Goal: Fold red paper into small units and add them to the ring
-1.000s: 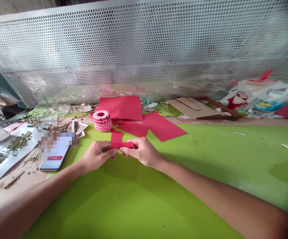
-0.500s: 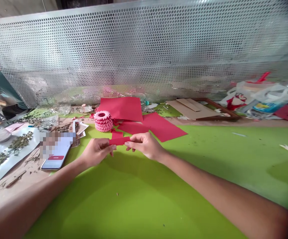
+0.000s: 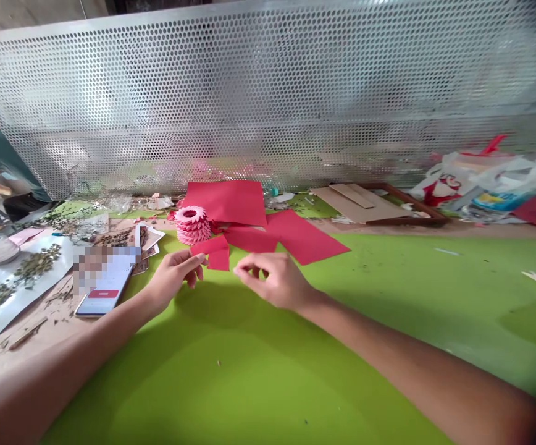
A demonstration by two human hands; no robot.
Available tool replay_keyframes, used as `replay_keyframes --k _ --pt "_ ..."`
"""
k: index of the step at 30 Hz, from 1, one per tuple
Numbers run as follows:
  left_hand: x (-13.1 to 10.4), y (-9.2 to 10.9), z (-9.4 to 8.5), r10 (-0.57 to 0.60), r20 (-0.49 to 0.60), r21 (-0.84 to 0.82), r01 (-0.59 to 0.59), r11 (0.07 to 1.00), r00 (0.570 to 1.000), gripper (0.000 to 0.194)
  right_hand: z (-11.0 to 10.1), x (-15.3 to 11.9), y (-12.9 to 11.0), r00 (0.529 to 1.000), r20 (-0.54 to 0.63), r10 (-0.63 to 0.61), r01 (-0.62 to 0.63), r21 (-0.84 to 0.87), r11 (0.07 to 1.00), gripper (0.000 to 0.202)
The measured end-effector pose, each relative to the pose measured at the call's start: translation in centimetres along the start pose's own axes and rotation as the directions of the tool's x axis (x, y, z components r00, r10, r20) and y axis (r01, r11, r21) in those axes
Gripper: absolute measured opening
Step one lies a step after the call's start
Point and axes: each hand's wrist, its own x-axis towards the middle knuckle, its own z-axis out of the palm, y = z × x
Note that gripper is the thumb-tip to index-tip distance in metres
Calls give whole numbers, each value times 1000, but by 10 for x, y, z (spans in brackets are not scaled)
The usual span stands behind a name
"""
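Between the thumb and fingers of my left hand is a small red paper strip, tilted up to the right. Behind and below the strip a small red paper piece shows. My right hand is apart from the strip, its thumb and forefinger pressed together; whether anything tiny is between them I cannot make out. Just beyond my left hand stands a stack of pink and red notched paper rings. Larger red sheets lie behind my hands on the green mat.
A phone and dried plant bits on white paper are at the left. Cardboard and plastic bags lie along the back, before a perforated metal screen. A person is at the far left.
My right hand has let go of the red strip and moved slightly right. The strip, still in my left hand, has moved up and left and tilted, uncovering more of the small red piece.
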Motion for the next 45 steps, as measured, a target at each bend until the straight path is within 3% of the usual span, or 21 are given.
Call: replay_keyframes --k 3,8,15,21,24,26,28,32,40,45 --pt "-8 1 10 -34 81 -22 36 999 996 37 7 -6 -15 970 17 -241 241 -147 959 17" --pt "-20 4 21 -103 225 -8 108 994 969 39 5 -5 -18 922 -24 -387 366 -274 889 13" --pt "-23 7 21 -172 330 8 180 984 928 37 4 -6 -15 892 -37 -451 416 -327 849 15" --pt "-25 6 20 -175 393 66 162 985 903 44 0 -6 -18 894 -15 -448 419 -325 848 14" --pt "-22 3 15 -170 351 82 150 985 921 54 -2 -6 -20 898 5 -439 417 -321 850 12" --pt "-18 2 10 -125 257 112 99 989 958 55 -3 -5 -20 895 24 -446 432 -302 850 11" --pt "-15 1 6 -1 183 188 -34 982 983 49 -3 -5 -19 886 68 -460 461 -254 850 11" --pt "-10 3 1 214 245 351 -293 890 945 37 -1 -6 -18 871 167 -463 488 -165 857 14" --pt "-7 -2 -3 291 416 402 -462 791 861 26 4 -9 -26 838 296 -459 513 -138 847 19" --pt "-5 -3 -5 207 461 391 -407 826 863 16 3 -9 -31 841 279 -464 506 -102 856 20"
